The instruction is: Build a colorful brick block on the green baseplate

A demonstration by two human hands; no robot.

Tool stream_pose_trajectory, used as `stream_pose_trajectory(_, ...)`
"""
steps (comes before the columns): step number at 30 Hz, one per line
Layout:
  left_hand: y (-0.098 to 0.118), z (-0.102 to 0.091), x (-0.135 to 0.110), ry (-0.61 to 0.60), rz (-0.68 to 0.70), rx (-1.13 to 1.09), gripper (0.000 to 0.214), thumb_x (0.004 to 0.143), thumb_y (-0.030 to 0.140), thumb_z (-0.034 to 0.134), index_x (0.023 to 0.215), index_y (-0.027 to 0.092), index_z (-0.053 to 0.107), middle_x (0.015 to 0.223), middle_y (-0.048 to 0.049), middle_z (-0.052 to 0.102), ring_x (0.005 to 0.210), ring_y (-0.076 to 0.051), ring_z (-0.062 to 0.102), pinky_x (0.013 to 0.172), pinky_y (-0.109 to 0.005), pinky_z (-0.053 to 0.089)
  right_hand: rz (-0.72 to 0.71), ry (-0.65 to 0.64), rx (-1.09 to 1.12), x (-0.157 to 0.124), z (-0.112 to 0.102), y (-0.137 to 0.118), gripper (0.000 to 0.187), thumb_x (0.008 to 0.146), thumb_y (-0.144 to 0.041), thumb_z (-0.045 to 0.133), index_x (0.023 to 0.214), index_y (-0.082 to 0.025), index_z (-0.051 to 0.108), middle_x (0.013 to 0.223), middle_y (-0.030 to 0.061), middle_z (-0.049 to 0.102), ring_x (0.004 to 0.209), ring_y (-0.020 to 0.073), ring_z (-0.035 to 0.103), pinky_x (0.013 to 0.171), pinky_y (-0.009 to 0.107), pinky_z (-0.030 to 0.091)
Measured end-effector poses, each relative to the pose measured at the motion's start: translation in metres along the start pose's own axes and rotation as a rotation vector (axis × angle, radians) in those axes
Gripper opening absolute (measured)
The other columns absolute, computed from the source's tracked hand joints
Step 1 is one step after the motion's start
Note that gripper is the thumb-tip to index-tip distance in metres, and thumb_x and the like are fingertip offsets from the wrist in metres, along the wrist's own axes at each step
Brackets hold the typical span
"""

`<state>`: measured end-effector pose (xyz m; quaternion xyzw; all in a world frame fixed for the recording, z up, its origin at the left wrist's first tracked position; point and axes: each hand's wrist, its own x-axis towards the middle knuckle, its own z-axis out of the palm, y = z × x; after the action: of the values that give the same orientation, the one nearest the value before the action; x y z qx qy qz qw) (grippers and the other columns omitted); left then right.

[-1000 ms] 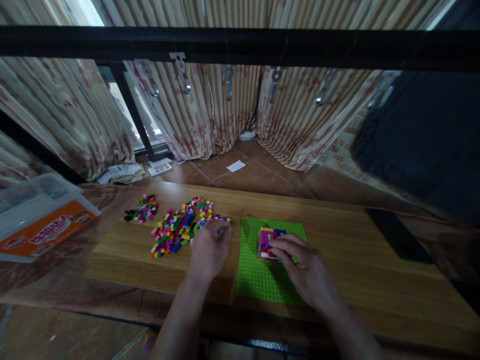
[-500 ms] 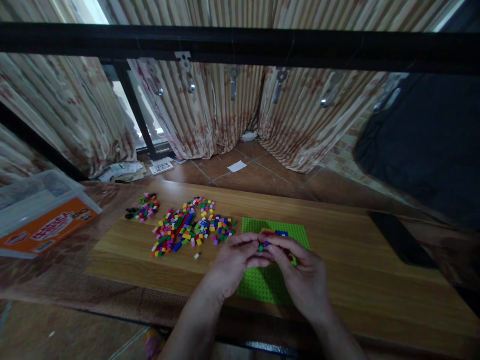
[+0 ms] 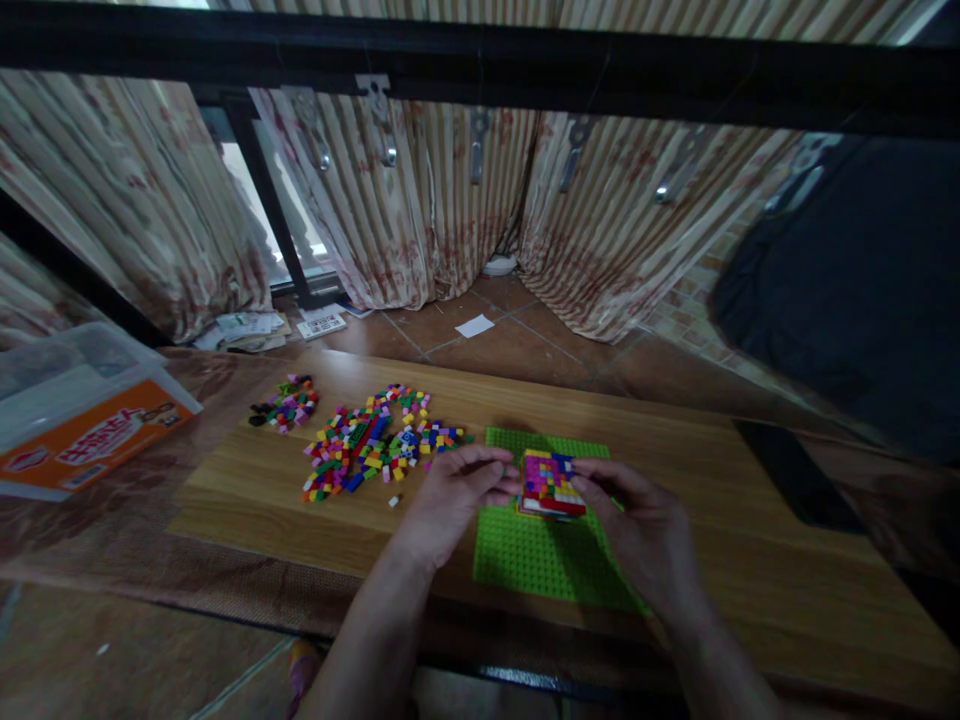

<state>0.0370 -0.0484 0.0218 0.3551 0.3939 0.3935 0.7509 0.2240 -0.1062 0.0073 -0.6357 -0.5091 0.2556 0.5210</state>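
A small block built of many coloured bricks (image 3: 553, 483) stands on a green studded baseplate (image 3: 547, 556) on the wooden table. My left hand (image 3: 454, 495) touches the block's left side with curled fingertips. On the block's right side my right hand (image 3: 646, 530) presses with its fingers. Both hands grip the block between them. Left of the plate lies a heap of loose coloured bricks (image 3: 367, 450).
A smaller pile of bricks (image 3: 289, 404) lies further left. A clear plastic box with an orange label (image 3: 82, 420) sits at the table's left end. A dark phone (image 3: 791, 470) lies at the right. A black rail (image 3: 480, 60) crosses overhead; curtains hang behind.
My left hand came from the loose bricks over to the plate. Both hands met over the block half a second ago and now sit apart on its two sides.
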Motion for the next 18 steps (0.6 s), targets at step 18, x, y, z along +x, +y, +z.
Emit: stream_pose_trajectory(18, -0.0028, 0.0002, 0.0045, 0.056, 0.062, 0.112, 0.018, 0.07, 0.021, 0.071, 0.084, 0.011, 0.065, 0.072, -0.0036, 0.068, 0.063, -0.012, 0.062, 0.062, -0.024, 0.048, -0.353, -0.237, -0.413, -0.0042, 0.0049, -0.0037, 0.014, 0.09, -0.026, 0.056, 0.088, -0.025, 0.07, 0.089, 0.0037, 0.067, 0.088, 0.0199, 0.061, 0.077, 0.035, 0.05)
